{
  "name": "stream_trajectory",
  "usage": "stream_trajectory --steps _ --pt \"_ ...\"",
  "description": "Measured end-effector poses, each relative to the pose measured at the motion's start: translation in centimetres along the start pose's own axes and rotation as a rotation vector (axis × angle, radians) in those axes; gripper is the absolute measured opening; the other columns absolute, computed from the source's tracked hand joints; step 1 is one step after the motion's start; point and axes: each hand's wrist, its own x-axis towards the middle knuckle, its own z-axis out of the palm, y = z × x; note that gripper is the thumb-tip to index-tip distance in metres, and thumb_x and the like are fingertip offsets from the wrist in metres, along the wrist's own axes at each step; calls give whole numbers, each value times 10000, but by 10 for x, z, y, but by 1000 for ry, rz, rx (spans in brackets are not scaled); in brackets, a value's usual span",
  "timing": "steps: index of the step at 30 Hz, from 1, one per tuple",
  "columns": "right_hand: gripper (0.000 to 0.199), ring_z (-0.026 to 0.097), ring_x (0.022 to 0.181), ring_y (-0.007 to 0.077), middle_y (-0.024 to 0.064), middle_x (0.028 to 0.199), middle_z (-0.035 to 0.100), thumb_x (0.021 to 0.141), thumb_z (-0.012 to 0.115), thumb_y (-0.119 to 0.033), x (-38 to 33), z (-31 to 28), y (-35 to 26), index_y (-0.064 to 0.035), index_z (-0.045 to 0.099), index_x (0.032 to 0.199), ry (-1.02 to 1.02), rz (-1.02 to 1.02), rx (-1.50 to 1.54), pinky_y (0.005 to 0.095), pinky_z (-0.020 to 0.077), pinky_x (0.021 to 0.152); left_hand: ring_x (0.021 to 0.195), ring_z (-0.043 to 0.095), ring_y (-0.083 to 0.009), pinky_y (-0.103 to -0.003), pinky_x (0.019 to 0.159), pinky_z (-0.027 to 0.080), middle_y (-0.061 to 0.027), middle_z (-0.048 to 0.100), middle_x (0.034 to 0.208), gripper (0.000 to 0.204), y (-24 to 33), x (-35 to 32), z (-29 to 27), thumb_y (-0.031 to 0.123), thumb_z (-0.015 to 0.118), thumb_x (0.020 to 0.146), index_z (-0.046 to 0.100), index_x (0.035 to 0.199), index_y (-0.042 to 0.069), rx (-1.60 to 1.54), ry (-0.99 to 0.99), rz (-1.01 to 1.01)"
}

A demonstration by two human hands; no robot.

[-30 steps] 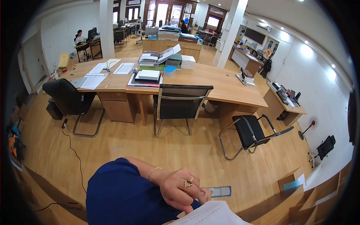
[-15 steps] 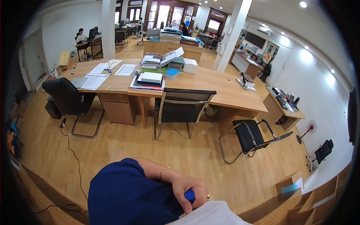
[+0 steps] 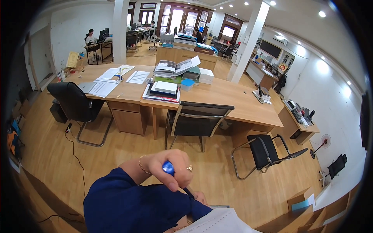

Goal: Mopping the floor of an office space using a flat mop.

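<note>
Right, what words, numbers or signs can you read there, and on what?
White item at the lower edge: partial lettering, not copied here.
Desk papers: print too small.
Open pages on the stack: too small.
Green item beneath: marks too blurred.
Blue handle end: no readable text.

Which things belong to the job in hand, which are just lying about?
In use:
- blue-capped pole, gripped by left hand
- likely the flat head low down, mostly hidden

Lying about:
- blue-lidded container
- open folder
- fan
- office chairs
</note>
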Motion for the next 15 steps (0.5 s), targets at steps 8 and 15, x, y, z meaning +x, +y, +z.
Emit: stream_trajectory --steps 8,15 --pt "221 425 531 125 119 548 416 762 634 -204 112 55 -28 -35 550 646 -377 -327 3 352 376 493 438 490 -248 -341 488 417 -82 525 575 204 50 -8 10 77 712 804 547 709 5 213 -73 196" --pt "214 436 534 304 183 597 474 730 628 -200 151 63 -37 -49 508 636 -261 -673 -202 372 397 509 456 478 -242 -332 474 371 -60 479 551 287 37 -8 22 137 722 827 533 639 33 432 -134 63"
